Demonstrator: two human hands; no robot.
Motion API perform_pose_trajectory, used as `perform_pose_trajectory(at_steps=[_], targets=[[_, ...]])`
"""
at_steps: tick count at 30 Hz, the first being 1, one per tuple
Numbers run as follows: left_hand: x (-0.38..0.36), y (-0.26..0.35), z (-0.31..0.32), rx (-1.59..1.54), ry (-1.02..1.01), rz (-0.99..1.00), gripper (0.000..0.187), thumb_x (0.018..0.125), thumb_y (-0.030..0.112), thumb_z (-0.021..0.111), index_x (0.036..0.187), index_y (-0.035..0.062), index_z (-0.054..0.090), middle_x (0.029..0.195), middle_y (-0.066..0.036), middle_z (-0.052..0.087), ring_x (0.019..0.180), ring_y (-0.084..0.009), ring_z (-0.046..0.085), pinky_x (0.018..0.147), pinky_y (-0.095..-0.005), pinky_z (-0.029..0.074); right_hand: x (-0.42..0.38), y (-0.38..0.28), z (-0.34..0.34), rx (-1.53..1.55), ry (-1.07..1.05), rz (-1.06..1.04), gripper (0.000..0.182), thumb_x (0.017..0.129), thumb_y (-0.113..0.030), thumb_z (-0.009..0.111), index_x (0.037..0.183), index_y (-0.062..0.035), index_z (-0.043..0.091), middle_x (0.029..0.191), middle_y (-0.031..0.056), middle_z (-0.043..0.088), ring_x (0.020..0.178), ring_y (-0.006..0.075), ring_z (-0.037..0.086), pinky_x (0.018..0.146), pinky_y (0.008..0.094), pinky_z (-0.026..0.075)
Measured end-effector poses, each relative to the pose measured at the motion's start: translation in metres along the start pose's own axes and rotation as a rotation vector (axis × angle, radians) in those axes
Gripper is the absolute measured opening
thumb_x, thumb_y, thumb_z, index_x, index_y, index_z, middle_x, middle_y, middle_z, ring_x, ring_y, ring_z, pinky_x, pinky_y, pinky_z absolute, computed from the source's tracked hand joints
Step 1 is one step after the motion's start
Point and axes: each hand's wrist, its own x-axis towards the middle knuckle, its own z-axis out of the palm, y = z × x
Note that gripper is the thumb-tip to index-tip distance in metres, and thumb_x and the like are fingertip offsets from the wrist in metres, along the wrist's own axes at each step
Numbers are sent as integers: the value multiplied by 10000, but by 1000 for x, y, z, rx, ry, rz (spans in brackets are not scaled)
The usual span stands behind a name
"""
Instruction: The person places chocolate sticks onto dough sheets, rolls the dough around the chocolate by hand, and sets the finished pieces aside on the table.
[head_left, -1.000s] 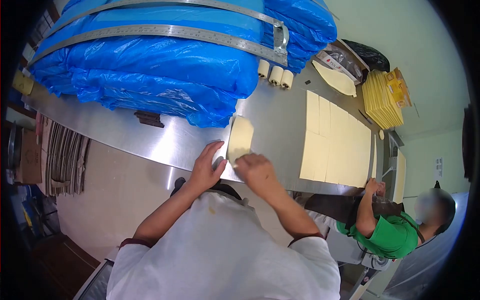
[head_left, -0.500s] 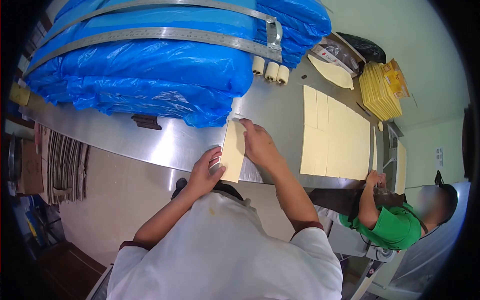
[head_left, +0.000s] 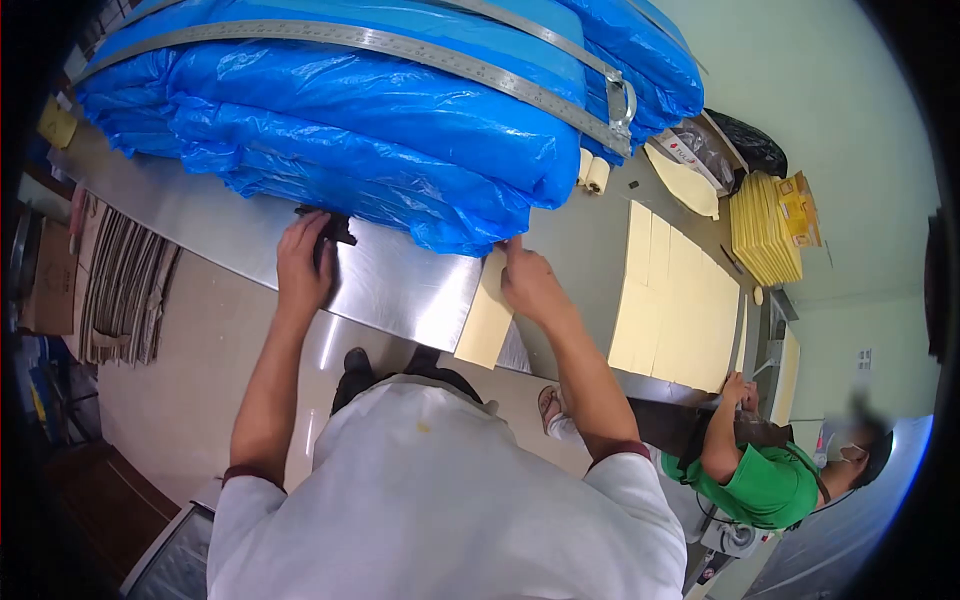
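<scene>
My left hand [head_left: 304,264] has reached the small dark brown strips [head_left: 338,230] on the metal table, just under the edge of the blue plastic. Its fingers and thumb close around one end of them. On the right, my right hand [head_left: 534,286] holds the upper part of a cream rectangular piece [head_left: 486,322], thumb side against it. The piece lies at a slant, with its lower end sticking out over the table's front edge. The blue plastic bundle [head_left: 380,140] covers the space close above both hands.
Metal rulers [head_left: 400,52] lie across the bundle. Cream sheets [head_left: 680,300] lie side by side on the right of the table [head_left: 410,285], with small cream rolls [head_left: 596,176] and a yellow stack [head_left: 765,230] behind. A person in a green shirt [head_left: 755,485] works at the right end.
My left hand has let go of the cream piece and moved left to the dark strips. My right hand still holds the piece. The view has shifted, with the bundle now farther right.
</scene>
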Motion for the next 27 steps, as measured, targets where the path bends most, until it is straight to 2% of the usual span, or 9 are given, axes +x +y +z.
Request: perform_pose_trajectory(at_steps=[3, 6, 9, 12, 15, 21, 24, 27], targets=[[7, -16, -5, 89, -66, 43, 404, 818, -1, 656, 1221, 20, 659, 1272, -166, 634, 1178, -384, 575, 1046, -468, 428, -2, 9, 8, 25, -9, 4, 437, 799, 53, 479, 1232, 48, 418, 947, 344, 670, 896, 503, 662, 831, 563, 509], [10, -21, -6, 103, -94, 28, 362, 803, 9, 685, 1165, 30, 689, 1241, -155, 641, 1150, -371, 580, 1019, -469, 437, -16, 19, -6, 19, -3, 73, 513, 774, 80, 454, 1278, 46, 363, 1230, 313, 638, 1002, 514, 636, 902, 548, 504], [11, -23, -4, 47, -93, 17, 322, 793, 28, 716, 1114, 37, 695, 1187, -140, 649, 1128, -356, 578, 997, -468, 435, -20, 30, 5, 26, -12, 62, 467, 773, 95, 438, 1232, 30, 385, 1222, 309, 646, 1020, 509, 636, 900, 537, 505], [6, -33, -2, 32, -58, 62, 262, 794, 47, 740, 1052, 48, 696, 1134, -122, 652, 1089, -340, 583, 944, -451, 441, -23, 29, -4, 52, 101, 46, 448, 771, 101, 430, 1213, 29, 395, 1200, 307, 656, 1019, 505, 638, 895, 537, 502], [1, -35, -4, 106, -46, 112, 233, 794, 75, 758, 1019, 75, 698, 1079, -100, 646, 1051, -317, 580, 899, -424, 424, -30, 28, -3, 63, 43, 98, 442, 780, 94, 434, 1215, 29, 393, 1189, 305, 660, 1019, 507, 637, 892, 540, 498], [0, -29, -7, 142, -53, 103, 227, 799, 82, 750, 1015, 76, 677, 1056, -92, 640, 1073, -317, 563, 952, -455, 385, -35, 30, -6, 77, 36, 163, 443, 777, 93, 433, 1213, 21, 399, 1196, 305, 657, 1026, 508, 632, 897, 548, 492], [1, -29, -9, 136, -71, 129, 208, 802, 85, 748, 993, 78, 666, 1034, -85, 644, 1051, -310, 571, 946, -447, 379, -30, 24, -7, 53, 120, 97, 461, 759, 105, 420, 1212, 16, 405, 1202, 302, 656, 1024, 506, 633, 902, 550, 489], [0, -31, -8, 144, -88, 129, 201, 802, 87, 747, 986, 87, 665, 1000, -72, 648, 1032, -301, 580, 937, -433, 379, -16, 26, 15, 35, 65, 66, 473, 753, 107, 422, 1215, 9, 407, 1187, 295, 666, 1024, 516, 626, 904, 545, 489]])
